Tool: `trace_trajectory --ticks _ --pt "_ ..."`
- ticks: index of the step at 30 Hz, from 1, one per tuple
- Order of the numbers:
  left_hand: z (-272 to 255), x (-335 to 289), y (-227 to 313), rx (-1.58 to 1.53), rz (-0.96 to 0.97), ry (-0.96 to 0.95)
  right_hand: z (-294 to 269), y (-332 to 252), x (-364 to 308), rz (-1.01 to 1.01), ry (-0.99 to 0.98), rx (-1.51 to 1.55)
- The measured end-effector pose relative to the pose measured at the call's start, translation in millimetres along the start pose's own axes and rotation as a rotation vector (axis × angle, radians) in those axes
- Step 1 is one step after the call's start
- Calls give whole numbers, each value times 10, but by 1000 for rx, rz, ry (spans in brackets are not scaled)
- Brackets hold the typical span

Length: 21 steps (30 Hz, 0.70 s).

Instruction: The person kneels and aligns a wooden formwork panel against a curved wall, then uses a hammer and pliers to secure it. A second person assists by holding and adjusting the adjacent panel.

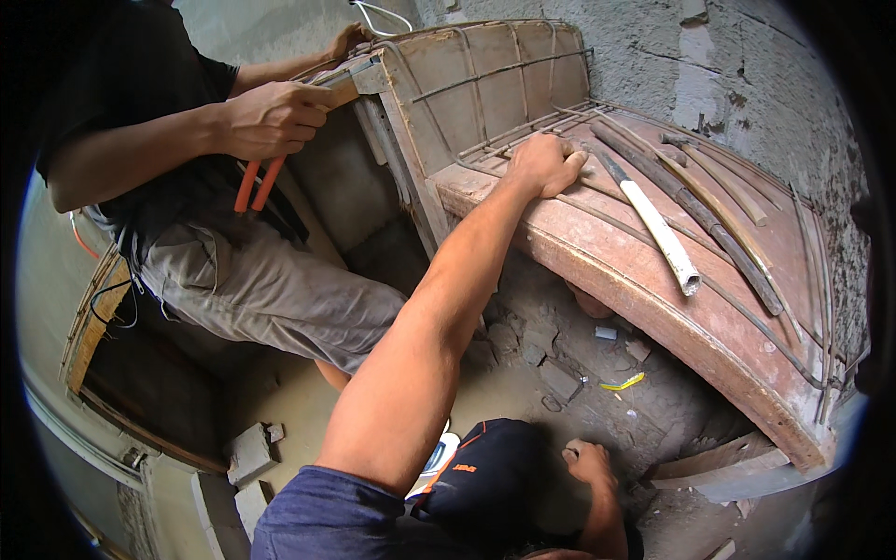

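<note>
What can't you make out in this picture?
All in the head view:
- Left hand: its underside is hidden by its own back, so what it grips, if anything, is unclear.
- Orange-handled tool: its upper end is hidden by the co-worker's nearer hand.
- Co-worker's head: cut off by the upper edge.
- Yellow scrap on the floor: too small to identify.

Hands, four: the wearer's left hand and right hand, plus two co-worker's hands. Co-worker, one. Hammer, one. White tube, one. Orange handles, two. Pink slab, one. Yellow wrapper, one. Thin rods, many, overlapping too closely for an exact count.
</note>
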<state>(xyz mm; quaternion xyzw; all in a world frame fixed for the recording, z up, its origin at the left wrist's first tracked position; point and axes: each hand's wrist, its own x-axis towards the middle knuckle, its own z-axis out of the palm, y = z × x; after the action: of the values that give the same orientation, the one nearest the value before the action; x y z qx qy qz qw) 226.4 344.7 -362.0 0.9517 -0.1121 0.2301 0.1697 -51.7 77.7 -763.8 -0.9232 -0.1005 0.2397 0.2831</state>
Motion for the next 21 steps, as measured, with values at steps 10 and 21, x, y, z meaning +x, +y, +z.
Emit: trace_trajectory --ticks 10,21 --pt "-19 -6 19 1 1 -7 120 336 -175 54 -26 6" --pt "50 14 -14 2 35 50 111 523 -272 74 -13 -3"
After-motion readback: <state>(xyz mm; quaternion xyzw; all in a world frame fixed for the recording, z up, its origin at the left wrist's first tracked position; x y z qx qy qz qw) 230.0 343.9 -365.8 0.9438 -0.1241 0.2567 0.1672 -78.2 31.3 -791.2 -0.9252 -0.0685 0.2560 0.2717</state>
